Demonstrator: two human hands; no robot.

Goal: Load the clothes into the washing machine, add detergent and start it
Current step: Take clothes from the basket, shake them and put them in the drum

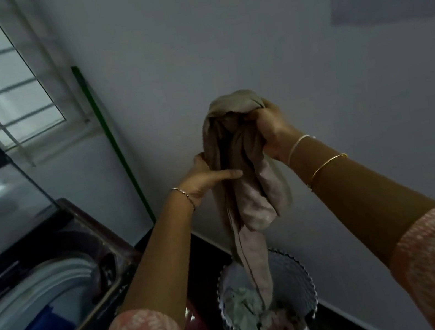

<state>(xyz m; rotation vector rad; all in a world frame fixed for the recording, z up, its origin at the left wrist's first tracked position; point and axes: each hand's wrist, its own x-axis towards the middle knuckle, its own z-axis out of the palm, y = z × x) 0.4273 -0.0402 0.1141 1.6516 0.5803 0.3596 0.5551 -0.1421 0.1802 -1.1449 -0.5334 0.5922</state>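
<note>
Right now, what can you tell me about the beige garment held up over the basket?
The beige garment is soft, thin-looking cloth, bunched and creased, with a paler pinkish side showing lower down. The right hand grips its gathered top; the left hand holds it lower, thumb across the front. It hangs straight down before the grey wall, and its narrow lower end reaches into the patterned basket, among other clothes there.
</note>
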